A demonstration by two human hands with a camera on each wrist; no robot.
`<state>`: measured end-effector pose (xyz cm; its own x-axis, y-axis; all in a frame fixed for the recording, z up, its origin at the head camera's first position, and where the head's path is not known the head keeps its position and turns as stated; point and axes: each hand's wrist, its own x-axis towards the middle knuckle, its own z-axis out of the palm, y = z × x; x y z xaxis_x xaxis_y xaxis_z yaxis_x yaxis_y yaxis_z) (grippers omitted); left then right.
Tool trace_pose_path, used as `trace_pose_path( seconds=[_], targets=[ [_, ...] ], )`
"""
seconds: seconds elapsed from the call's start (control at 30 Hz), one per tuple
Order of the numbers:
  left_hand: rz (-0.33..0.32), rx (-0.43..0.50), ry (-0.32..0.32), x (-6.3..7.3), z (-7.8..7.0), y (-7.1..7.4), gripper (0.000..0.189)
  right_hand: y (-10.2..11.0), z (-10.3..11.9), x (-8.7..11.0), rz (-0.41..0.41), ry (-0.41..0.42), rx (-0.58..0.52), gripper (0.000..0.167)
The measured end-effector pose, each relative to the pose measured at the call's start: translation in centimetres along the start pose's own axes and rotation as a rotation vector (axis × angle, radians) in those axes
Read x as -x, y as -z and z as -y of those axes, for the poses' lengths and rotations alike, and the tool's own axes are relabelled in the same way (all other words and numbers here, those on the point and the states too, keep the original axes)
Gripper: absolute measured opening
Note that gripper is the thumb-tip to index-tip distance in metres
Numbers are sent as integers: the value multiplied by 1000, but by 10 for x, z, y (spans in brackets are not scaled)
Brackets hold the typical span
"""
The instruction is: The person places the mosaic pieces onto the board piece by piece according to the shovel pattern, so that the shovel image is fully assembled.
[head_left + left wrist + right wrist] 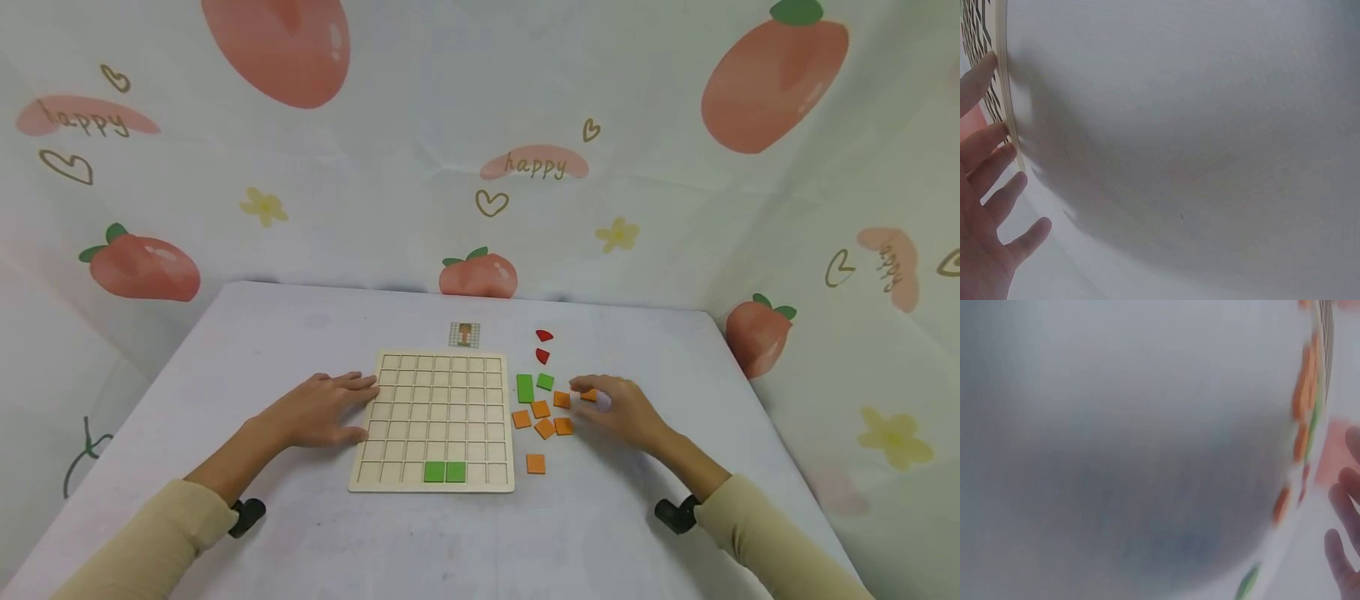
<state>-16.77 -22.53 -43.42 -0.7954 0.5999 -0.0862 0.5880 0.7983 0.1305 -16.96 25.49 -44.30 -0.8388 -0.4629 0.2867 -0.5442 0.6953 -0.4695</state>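
Observation:
A pale wooden grid board (507, 417) lies flat on the table, with two green squares (445, 472) side by side in its nearest row. My left hand (322, 410) rests at the board's left edge, fingers spread; in the left wrist view the thumb and some fingertips (999, 130) touch the rim. To the right of the board, my right hand (621, 410) hovers over loose orange square tiles (563, 426), partly covering one orange tile (590, 395). Its fingers (1339, 550) are loosely bent, and I see nothing held in them.
Near the tiles lie a green rectangle (525, 388), a small green square (545, 382) and two red wedge pieces (542, 357). One orange tile (536, 464) sits apart, closer to me. A small picture card (464, 335) lies behind the board. A patterned cloth (405, 167) hangs behind the table.

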Motion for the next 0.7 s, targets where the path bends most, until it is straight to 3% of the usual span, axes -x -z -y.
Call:
trace_pose_path(
  seconds=[0.27, 0.7],
  targets=[
    [1, 7, 9, 0, 0, -2, 67, 19, -44, 13, -120, -184, 21, 47],
    [2, 11, 9, 1, 1, -1, 68, 19, -66, 23, -109, -310, 92, 47]
  ],
)
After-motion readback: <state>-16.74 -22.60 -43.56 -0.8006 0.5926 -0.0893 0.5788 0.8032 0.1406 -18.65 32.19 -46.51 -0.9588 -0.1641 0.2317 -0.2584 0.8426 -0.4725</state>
